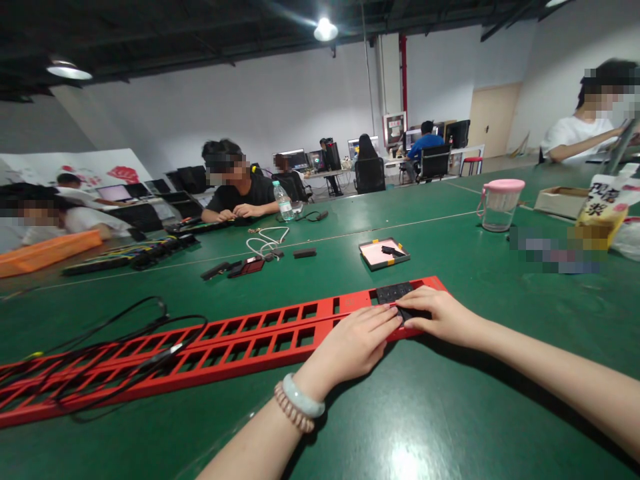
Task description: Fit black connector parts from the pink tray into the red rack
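Two bare forearms reach over the table (400, 413), both angled toward its far edge. The left hand (353, 343) is palm down, its wrist fairly straight, fingers extended close together and pointing rightward; its thumb is hidden. The right hand (445, 312) comes in from the table's right side, back upward, fingers pointing left, thumb held apart below the index finger. The two hands' fingertips nearly meet; whether they touch is unclear.
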The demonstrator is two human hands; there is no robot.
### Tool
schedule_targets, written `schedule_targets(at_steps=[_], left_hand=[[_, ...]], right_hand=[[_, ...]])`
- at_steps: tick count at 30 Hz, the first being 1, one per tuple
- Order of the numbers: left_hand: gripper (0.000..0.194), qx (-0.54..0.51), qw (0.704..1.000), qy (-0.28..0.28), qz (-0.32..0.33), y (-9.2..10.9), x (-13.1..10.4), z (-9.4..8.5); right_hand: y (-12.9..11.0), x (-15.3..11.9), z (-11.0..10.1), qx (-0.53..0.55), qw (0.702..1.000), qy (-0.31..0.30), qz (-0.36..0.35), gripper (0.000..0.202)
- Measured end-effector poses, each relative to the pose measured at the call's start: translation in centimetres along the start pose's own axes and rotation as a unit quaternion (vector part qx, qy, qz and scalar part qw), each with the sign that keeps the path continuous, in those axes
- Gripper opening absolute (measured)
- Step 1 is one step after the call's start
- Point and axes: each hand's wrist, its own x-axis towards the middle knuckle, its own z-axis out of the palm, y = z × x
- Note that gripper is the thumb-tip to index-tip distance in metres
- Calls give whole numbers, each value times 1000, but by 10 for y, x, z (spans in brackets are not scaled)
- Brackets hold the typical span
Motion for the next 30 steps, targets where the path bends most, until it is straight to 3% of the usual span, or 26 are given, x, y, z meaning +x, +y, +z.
schedule_targets(at_steps=[30], left_hand=[[38,2,1000,17,3,2,1,-2]], right_hand=[[2,-1,2,-30,999,10,-41,29]])
